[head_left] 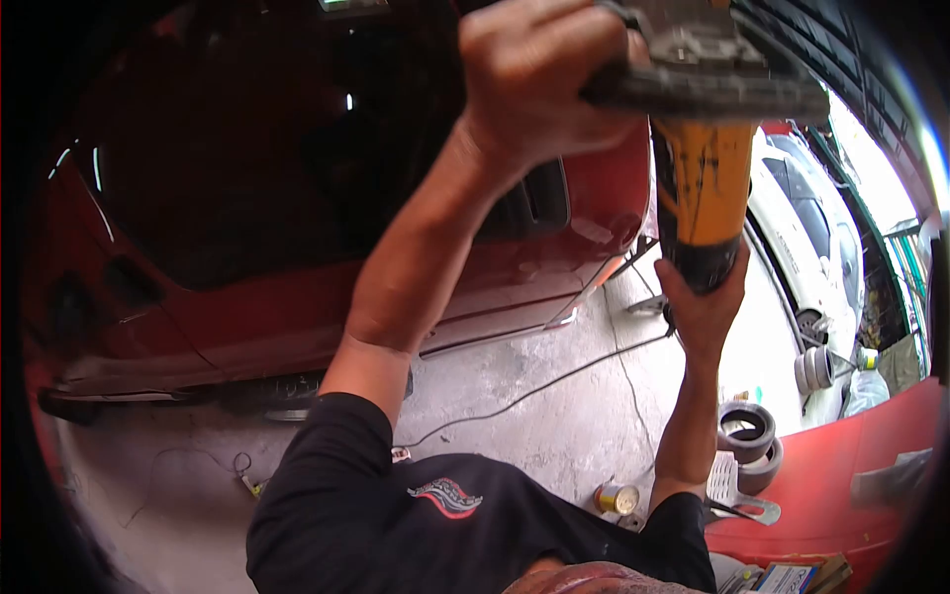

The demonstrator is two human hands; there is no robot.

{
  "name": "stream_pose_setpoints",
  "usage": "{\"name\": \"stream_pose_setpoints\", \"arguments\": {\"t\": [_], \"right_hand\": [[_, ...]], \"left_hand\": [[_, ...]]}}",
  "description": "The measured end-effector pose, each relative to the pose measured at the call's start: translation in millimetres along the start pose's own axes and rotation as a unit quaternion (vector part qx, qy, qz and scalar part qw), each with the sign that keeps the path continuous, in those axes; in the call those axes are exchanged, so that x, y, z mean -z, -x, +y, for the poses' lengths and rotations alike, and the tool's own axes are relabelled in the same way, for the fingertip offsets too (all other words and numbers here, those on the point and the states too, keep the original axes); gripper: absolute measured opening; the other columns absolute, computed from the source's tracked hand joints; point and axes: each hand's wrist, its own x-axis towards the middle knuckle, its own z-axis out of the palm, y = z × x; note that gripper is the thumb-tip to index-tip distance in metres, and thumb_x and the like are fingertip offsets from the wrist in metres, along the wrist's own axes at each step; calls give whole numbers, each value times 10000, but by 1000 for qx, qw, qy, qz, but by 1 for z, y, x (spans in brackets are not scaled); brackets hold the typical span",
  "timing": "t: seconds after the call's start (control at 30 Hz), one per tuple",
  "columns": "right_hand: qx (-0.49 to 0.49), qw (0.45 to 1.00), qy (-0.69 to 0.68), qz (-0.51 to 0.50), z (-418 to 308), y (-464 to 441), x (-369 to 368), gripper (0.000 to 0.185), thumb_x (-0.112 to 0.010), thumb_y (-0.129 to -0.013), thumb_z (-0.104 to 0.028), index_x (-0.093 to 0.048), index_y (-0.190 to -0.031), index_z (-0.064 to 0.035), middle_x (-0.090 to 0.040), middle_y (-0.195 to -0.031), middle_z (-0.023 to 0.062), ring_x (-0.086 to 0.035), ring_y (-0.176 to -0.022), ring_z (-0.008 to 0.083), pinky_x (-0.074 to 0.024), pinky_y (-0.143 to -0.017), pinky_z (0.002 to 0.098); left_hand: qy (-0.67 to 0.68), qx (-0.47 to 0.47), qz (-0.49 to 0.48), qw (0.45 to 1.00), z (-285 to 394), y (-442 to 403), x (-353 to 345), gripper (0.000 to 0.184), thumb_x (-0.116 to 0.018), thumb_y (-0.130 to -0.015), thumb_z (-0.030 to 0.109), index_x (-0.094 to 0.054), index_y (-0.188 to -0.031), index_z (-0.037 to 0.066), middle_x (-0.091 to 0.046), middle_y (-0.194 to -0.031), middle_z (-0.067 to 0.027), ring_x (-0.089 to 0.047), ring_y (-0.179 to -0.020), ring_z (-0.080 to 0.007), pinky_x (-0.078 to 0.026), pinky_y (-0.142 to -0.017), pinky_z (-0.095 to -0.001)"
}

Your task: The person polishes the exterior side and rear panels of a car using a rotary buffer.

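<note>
A yellow-and-black angle polisher (709, 188) is held up in front of me, its head towards the top edge and partly cut off. My left hand (554, 84) is closed on its dark front handle (633, 87). Lower down, my right hand (705, 297) wraps round the black rear end of the body. Behind my left arm stands a dark red car (297, 198) with a glossy surface. A black cord (534, 389) runs across the floor from below the tool. The pad's working face is hidden.
Grey concrete floor (534, 436) lies below. At the right are a white car (807, 208), stacked tyres (747, 428), a can (617, 497), a perforated metal plate (727, 485) and a red panel (851, 465). Boxes (792, 577) sit at the bottom right.
</note>
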Motion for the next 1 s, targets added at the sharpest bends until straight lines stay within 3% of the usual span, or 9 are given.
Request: {"name": "stream_pose_setpoints", "arguments": {"t": [0.03,0.1,0.13,0.17,0.23,0.4,0.63,1.0], "right_hand": [[-5,1000,2,-8,8,3,2,921,-931,-760,-151,-405,-1506,-33,-668,-1287,174,-704,-1146,260,-592,-961,364],[-7,1000,-2,-11,27,9,8,932,-924,-754,-136,-394,-1513,-28,-665,-1287,174,-694,-1155,260,-581,-980,374],[-15,1000,-1,-12,31,16,11,937,-922,-751,-129,-390,-1516,-27,-664,-1288,174,-690,-1160,260,-576,-987,376],[-22,1000,-1,-13,34,23,15,943,-920,-748,-123,-386,-1519,-25,-663,-1290,174,-686,-1165,260,-570,-995,379],[-50,999,7,-13,46,23,15,954,-918,-742,-114,-381,-1525,-21,-660,-1295,174,-679,-1176,262,-559,-1009,381],[-93,995,-14,-10,77,48,22,981,-913,-729,-108,-367,-1538,-14,-646,-1314,186,-664,-1201,274,-547,-1021,389],[-84,996,-3,-5,97,43,28,983,-917,-736,-126,-364,-1542,-17,-643,-1320,188,-659,-1210,272,-545,-1026,396],[-7,1000,6,-15,51,-2,-1,958,-909,-771,-143,-356,-1547,-48,-672,-1301,182,-706,-1166,274,-579,-1003,393]], "left_hand": [[19,-22,-5,1000,4,-1,0,317,-784,-725,39,-497,-595,75,-369,-558,-54,-409,-434,-184,-329,-428,-322],[-1,26,-25,999,18,13,-3,231,-777,-671,105,-551,-627,105,-444,-570,-33,-515,-475,-214,-420,-457,-337],[32,12,-7,999,24,16,-5,300,-770,-716,4,-506,-589,69,-411,-554,-42,-438,-441,-174,-349,-429,-305],[34,19,-16,999,30,22,-5,306,-765,-709,-9,-497,-581,66,-410,-551,-40,-438,-442,-173,-348,-427,-303],[29,44,-33,998,32,39,-13,277,-773,-696,71,-512,-608,97,-390,-547,-23,-457,-442,-178,-387,-441,-321],[43,71,-55,995,57,65,-21,316,-765,-724,71,-481,-588,96,-395,-541,-22,-457,-441,-169,-385,-441,-315],[56,74,-60,994,55,81,-42,315,-764,-725,64,-483,-585,97,-420,-546,-22,-471,-445,-175,-387,-439,-318],[20,35,-17,999,6,42,-20,283,-773,-714,59,-519,-590,86,-413,-552,-45,-476,-450,-211,-407,-445,-332]]}}
